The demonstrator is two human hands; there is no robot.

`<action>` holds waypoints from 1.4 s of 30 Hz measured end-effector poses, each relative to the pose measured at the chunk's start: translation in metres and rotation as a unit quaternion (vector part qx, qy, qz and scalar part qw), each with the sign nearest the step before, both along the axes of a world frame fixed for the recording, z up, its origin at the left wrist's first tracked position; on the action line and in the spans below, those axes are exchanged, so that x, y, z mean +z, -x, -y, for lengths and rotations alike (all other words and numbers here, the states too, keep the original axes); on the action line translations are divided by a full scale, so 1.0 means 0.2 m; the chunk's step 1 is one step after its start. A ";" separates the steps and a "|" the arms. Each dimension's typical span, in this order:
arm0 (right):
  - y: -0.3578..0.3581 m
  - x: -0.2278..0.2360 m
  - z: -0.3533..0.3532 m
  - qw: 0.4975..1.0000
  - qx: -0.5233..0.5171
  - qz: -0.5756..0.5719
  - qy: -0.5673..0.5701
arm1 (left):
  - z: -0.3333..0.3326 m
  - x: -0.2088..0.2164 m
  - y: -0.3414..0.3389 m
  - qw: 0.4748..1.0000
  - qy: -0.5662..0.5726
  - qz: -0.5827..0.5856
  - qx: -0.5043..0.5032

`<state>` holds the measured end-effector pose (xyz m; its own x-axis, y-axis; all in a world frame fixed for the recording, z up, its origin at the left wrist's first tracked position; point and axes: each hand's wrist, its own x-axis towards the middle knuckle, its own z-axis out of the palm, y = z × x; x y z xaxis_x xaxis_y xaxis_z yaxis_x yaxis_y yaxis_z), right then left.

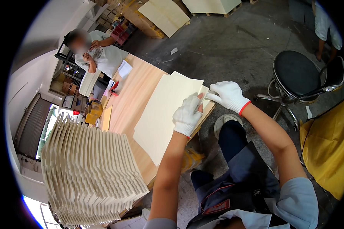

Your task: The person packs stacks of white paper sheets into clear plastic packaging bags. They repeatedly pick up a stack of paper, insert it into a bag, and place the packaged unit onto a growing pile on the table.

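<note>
Cream card sheets [160,110] lie stacked on the wooden table at its near right end, with a narrow flap or strip along their right edge. My left hand [187,114], in a white glove with bare thumb and fingertip, rests over that edge; its fingers are closed on the sheet's border. My right hand [229,96], in a white glove with a red cuff, comes from the right. Its thumb and forefinger pinch the same edge just beyond the left fingertips. Exactly how the strip sits between the fingers is partly hidden.
A tall fanned stack of cream folded pieces [91,171] stands at the table's left. Across the table [135,82] a person [103,57] sits near a tape dispenser [93,110]. A black stool [298,74] and a yellow sheet [328,141] are to the right.
</note>
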<state>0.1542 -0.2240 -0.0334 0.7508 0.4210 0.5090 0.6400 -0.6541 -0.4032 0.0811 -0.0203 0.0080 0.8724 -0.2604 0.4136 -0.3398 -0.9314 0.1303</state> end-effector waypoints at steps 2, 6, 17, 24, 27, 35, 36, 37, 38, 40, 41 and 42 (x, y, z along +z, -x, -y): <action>0.00 0.02 0.01 1.000 0.004 0.016 0.011 | 0.00 0.00 -0.02 1.000 -0.019 -0.016 0.017; 0.01 0.08 -0.01 0.998 0.021 0.022 0.059 | -0.04 0.01 -0.11 0.998 -0.019 -0.020 0.050; 0.02 0.05 -0.18 0.952 -0.002 -0.235 -0.194 | -0.09 0.02 -0.01 0.976 0.168 -0.136 0.000; 0.03 0.03 -0.19 0.950 -0.002 -0.228 -0.212 | -0.09 0.01 -0.01 0.956 0.236 -0.176 0.018; 0.04 0.04 -0.19 0.950 -0.005 -0.232 -0.208 | -0.09 0.00 -0.01 0.948 0.265 -0.174 0.019; 0.01 0.02 -0.20 0.954 -0.005 -0.233 -0.189 | -0.07 0.02 0.00 0.979 0.171 -0.111 -0.004; 0.01 0.01 -0.20 0.956 -0.005 -0.229 -0.185 | -0.06 0.03 0.00 0.979 0.159 -0.128 0.017; 0.01 0.01 -0.20 0.955 -0.008 -0.232 -0.185 | -0.05 0.05 0.01 0.978 0.147 -0.145 0.038; 0.02 0.01 -0.20 0.954 -0.009 -0.235 -0.186 | -0.03 0.06 0.02 0.976 0.134 -0.162 0.060; 0.02 0.02 -0.20 0.953 -0.011 -0.239 -0.186 | -0.05 0.03 0.01 0.981 0.134 -0.133 0.048; 0.02 0.02 -0.20 0.953 -0.010 -0.240 -0.185 | -0.05 0.03 0.01 0.983 0.134 -0.118 0.042; 0.02 0.02 -0.20 0.953 -0.010 -0.241 -0.185 | -0.05 0.03 0.01 0.982 0.134 -0.123 0.044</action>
<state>0.1499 -0.1844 -0.0302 0.9404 0.2638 0.2147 0.3124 -0.4206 -0.8518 0.0787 -0.0101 0.0144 0.9689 -0.0912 0.2302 -0.1877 -0.8769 0.4425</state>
